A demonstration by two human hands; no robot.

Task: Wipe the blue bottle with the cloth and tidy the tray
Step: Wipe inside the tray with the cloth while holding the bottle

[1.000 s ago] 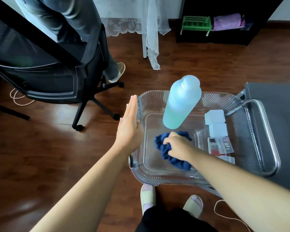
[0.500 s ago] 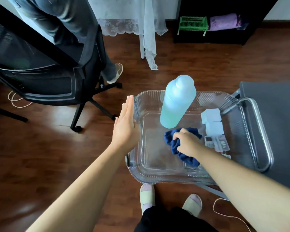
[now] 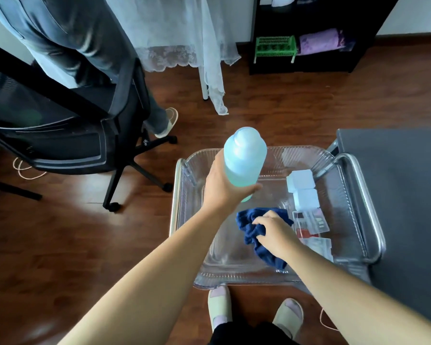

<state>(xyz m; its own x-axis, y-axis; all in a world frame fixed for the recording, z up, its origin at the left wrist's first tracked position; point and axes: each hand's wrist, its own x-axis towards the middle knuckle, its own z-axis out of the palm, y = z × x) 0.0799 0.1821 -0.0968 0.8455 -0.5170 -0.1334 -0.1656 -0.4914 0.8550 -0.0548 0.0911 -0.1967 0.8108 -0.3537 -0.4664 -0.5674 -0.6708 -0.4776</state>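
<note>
A pale blue bottle (image 3: 244,155) stands upright in the clear plastic tray (image 3: 237,276), and my left hand (image 3: 223,186) is wrapped around its lower half. Its base is hidden behind my fingers. A crumpled dark blue cloth (image 3: 255,232) lies on the tray floor, with my right hand (image 3: 275,234) gripping it from above. Along the tray's right side sit two white boxes (image 3: 301,181) and several flat clear packets (image 3: 311,221).
The tray rests on a metal-railed cart (image 3: 372,215) next to a dark grey surface (image 3: 408,195). A black office chair (image 3: 85,135) and a standing person's legs (image 3: 90,51) are to the left. My slippered feet (image 3: 219,307) stand on the wood floor below the tray.
My left hand moved from the tray's left rim to the bottle and closed around it. My right hand stayed on the cloth in the tray.
</note>
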